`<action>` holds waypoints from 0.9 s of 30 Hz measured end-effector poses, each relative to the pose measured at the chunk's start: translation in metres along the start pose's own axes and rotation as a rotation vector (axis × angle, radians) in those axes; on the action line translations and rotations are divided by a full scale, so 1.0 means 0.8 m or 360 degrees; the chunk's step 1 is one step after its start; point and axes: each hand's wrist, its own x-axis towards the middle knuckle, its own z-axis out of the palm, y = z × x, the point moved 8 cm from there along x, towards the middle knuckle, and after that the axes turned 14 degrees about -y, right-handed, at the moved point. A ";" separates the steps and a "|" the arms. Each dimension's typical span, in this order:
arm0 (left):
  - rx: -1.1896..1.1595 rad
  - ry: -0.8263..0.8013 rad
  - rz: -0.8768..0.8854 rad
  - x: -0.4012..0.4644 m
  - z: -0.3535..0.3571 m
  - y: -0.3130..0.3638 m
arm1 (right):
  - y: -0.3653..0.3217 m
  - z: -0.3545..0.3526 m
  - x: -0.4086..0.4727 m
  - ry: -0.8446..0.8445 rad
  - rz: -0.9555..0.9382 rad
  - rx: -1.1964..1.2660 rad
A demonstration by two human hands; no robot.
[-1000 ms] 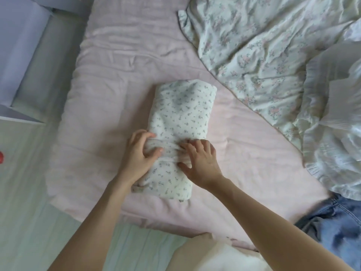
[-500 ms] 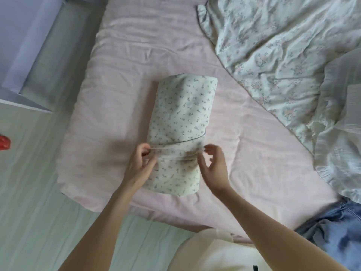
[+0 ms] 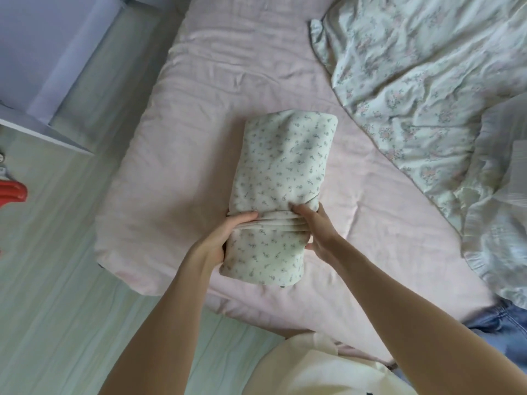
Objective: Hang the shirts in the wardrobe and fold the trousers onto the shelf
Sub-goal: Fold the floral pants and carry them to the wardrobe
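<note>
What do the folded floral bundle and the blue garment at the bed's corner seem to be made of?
Folded floral bundle: looks like soft matte cotton knit, bunching in smooth rolls where both hands grip it; the exact fibre is unclear. Blue garment: probably denim, given its faded blue colour and stitched seam.

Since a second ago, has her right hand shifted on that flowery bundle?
Yes. The right hand slid off the bundle's top to its right side.
</note>
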 end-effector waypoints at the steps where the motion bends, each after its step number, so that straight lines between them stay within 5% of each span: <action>1: -0.0086 -0.0041 0.0012 -0.010 0.010 -0.004 | -0.006 0.001 -0.012 -0.0009 -0.0065 -0.0019; 7: -0.0337 0.0057 0.0507 -0.063 0.057 0.006 | -0.052 0.004 -0.093 0.0018 -0.0404 0.0060; 14: -0.0261 0.0030 0.0979 -0.147 0.114 0.069 | -0.079 0.018 -0.173 0.0007 -0.0018 0.0588; 22: -0.0334 0.0614 0.1254 -0.260 0.147 0.067 | -0.155 0.024 -0.314 0.0398 -0.1063 -0.0053; 27: -0.0421 0.0524 0.1305 -0.311 0.172 0.027 | -0.030 0.004 -0.329 0.0352 -0.0471 -0.0259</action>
